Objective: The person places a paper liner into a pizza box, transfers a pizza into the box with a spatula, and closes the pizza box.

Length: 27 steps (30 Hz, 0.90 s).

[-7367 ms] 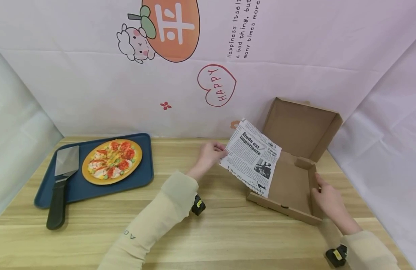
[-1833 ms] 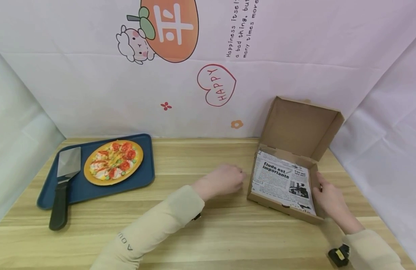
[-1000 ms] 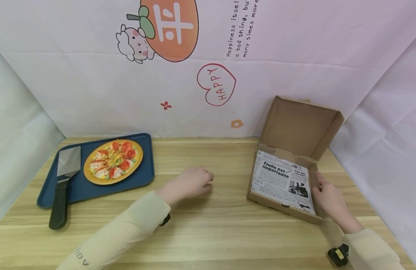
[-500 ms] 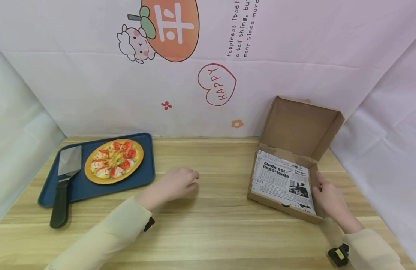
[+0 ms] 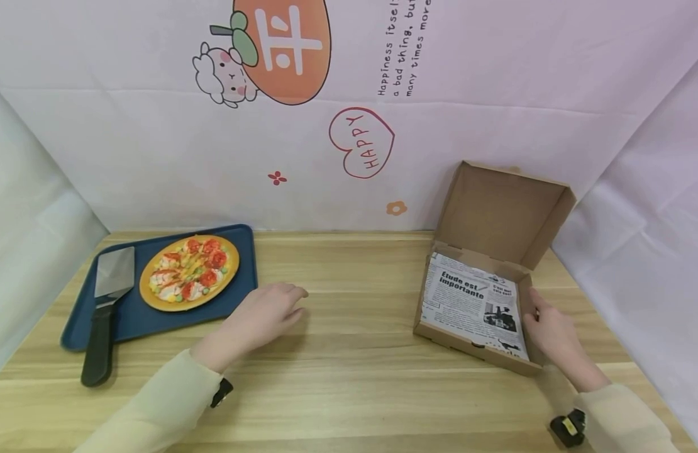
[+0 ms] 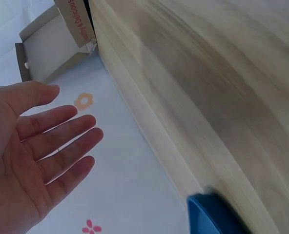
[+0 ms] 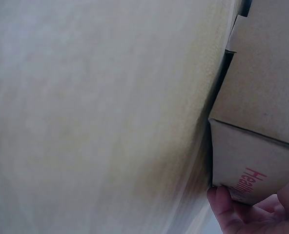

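Observation:
In the head view my left hand (image 5: 258, 318) hovers over the table near the right front corner of a blue tray (image 5: 248, 258). Its palm is bare and its fingers (image 6: 69, 146) are spread in the left wrist view. On the tray lie a pizza (image 5: 189, 272) and a spatula (image 5: 114, 272), whose black handle overhangs the front edge. At the right stands a cardboard pizza box (image 5: 504, 214), lid up, with newsprint-patterned paper (image 5: 462, 302) lying flat inside. My right hand (image 5: 555, 333) grips the box's right side wall, its fingertips (image 7: 222, 200) on the outside.
A white printed cloth (image 5: 304, 145) hangs behind the wooden table (image 5: 349, 390), and white cloth also closes both sides. Bare tabletop lies between tray and box. The raised lid stands close to the back cloth.
The paper, earlier held tilted by my left hand, now lies in the box. My left hand has let go and moved left toward the tray. My right hand stays on the box.

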Motion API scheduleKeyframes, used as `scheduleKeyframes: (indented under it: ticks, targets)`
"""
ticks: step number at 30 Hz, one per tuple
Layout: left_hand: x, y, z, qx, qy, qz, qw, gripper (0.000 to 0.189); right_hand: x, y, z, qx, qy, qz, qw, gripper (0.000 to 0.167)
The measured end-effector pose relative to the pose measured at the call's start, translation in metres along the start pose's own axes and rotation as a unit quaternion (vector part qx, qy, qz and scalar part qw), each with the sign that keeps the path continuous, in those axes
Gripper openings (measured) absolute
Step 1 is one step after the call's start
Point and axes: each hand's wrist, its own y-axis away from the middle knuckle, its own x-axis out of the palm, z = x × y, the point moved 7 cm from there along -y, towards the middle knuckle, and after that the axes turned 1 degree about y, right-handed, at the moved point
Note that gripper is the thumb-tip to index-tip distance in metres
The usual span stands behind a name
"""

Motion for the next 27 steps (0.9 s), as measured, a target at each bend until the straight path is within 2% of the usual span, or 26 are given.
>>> scheduleKeyframes:
  ticks: [6,12,27]
  targets:
    - [-0.004,0.014,0.013,0.015,-0.021,-0.035,0.999,0.036,0.001,-0.001,-0.001,0.002,-0.006,0.005,1.0,0.051]
    - [-0.009,0.027,0.029,0.004,-0.043,-0.044,0.9981,0.053,0.002,0.0,-0.001,0.009,-0.008,0.008,0.9999,0.051]
    - [-0.023,0.055,0.074,-0.087,-0.025,-0.014,0.9958,0.072,0.002,0.0,-0.002,0.01,-0.004,0.003,0.9999,0.051]
